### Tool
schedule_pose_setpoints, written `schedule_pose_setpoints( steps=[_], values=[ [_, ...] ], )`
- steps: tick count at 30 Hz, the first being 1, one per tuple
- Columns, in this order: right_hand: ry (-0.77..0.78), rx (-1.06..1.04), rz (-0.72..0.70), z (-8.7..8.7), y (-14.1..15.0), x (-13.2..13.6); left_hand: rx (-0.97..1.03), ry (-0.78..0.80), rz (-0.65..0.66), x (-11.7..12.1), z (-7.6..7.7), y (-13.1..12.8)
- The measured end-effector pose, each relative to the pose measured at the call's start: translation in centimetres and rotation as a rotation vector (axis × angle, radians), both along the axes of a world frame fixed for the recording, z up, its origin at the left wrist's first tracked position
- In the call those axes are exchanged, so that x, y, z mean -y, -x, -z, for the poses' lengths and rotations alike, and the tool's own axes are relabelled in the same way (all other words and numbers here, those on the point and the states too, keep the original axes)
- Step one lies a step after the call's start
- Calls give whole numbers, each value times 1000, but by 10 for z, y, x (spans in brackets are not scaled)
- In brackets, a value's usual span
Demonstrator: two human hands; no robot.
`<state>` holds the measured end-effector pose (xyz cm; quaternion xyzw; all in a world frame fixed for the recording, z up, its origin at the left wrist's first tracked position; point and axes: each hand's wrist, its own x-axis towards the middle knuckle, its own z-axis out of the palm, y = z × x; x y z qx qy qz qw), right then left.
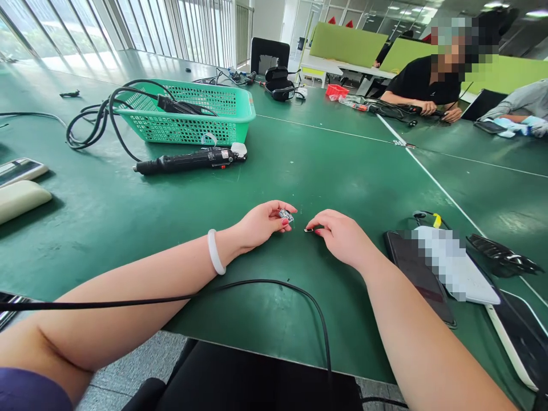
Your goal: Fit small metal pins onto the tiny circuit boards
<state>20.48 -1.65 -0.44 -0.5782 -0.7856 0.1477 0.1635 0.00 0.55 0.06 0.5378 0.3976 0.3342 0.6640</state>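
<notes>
- L hand [259,225]: thumb & fingers closed on sm. grey part [286,216], held just above table [274,182]; white bangle [216,252] on wrist.
- R hand [345,235]: thumb & forefinger pinching tiny piece [309,230], dk. w/ bright tip; details too sm. to tell. Piece near grey part, apart, gap btwn.
- Cable [261,281], blk.: runs across L forearm, curves over table edge nr. wearer.
- Basket [188,130], grn., perforated: far L of hands; blk. device & cord inside.
- Tool [184,161], blk., cylindrical: lies flat just in front of basket, corded.
- Slab [415,279], dk.: R of R hand, partly under white slab [464,268], blurred.
- Bin [336,91], red: far side.
- Co-worker [413,80], blk. top: seated far R, hands at table.
</notes>
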Motion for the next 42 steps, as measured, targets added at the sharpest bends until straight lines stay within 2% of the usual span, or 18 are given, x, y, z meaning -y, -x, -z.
schedule_pose_setpoints(
  steps=[8,16,20,23,25,31,42],
  values=[
    [32,86,111,-7,0,4,-81,-8,5,2,-3,-2],
    [50,131,127,-9,2,5,-97,-44,40,2,3,-3],
    [-42,93,175,-15,5,9,-108,-80,26,1,7,-4],
    [-193,-35,199,-21,14,17,-127,-99,19,2,6,-4],
    [-242,-117,163,-24,25,22,-131,-113,11,3,5,-4],
    [-256,-160,130,-23,48,26,-130,-176,18,7,1,-5],
    [-275,-132,148,-21,48,24,-177,-253,51,7,1,-4]
  ],
)
